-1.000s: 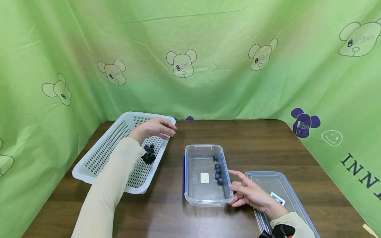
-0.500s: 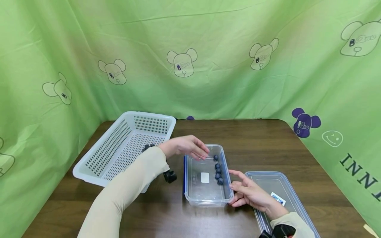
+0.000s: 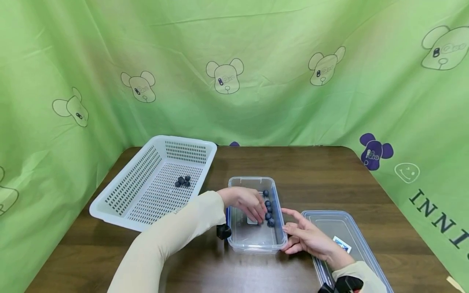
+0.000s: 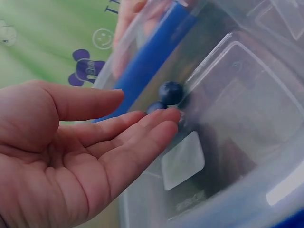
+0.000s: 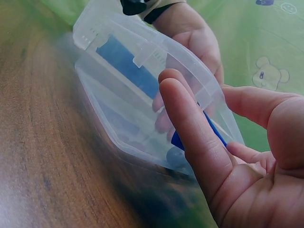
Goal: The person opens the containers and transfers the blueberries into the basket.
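A clear plastic food container (image 3: 253, 247) stands on the table, with several blueberries (image 3: 270, 223) in a row along its right side. My left hand (image 3: 247, 202) reaches inside it, fingertips low near the white square on its floor. In the left wrist view the thumb stands apart from the nearly straight fingers (image 4: 137, 147), and no berry shows between them. Blueberries (image 4: 170, 92) lie just beyond the fingertips. My right hand (image 3: 309, 236) rests its extended fingers against the container's right wall, the thumb near the rim.
A white perforated basket (image 3: 121, 221) sits at the left, with several blueberries (image 3: 181, 181) on its floor. A clear lid (image 3: 329, 221) with a blue edge lies right of the container, partly under my right forearm. A green printed cloth (image 3: 271, 114) hangs behind the table.
My left hand has moved right from above the basket, over the container's left rim, and down into the container. The right hand has stayed against the wall.
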Available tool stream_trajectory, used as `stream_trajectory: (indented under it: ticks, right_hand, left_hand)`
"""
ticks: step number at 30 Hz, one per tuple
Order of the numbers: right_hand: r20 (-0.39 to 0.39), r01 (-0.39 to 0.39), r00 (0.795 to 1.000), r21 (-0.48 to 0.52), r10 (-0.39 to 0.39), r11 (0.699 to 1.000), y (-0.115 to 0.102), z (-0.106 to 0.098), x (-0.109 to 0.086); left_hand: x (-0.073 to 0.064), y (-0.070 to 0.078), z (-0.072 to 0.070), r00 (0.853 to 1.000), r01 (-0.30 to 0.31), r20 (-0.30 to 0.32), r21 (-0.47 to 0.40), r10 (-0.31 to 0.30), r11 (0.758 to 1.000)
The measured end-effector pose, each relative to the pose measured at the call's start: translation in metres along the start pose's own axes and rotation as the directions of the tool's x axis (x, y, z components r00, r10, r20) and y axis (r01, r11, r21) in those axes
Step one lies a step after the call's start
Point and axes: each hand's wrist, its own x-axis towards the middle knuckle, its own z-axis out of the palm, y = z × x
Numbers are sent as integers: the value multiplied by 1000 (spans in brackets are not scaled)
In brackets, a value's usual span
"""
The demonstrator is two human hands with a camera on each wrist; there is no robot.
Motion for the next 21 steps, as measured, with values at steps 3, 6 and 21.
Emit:
stream_trajectory:
  ticks: [3,6,21]
  right_hand:
    - [-3,1,1000,-3,-1,1000,-1,0,0]
    - [-5,-2,1000,-6,2,1000,-1,0,1]
    - [15,-12,1000,-7,12,1000,0,-3,0]
  left_hand:
    - [5,-1,5,999,16,28,-7,-15,1000]
    - [7,-2,9,999,15,32,-13,-15,1000]
    - [14,-2,25,999,-3,40,-25,4,1000]
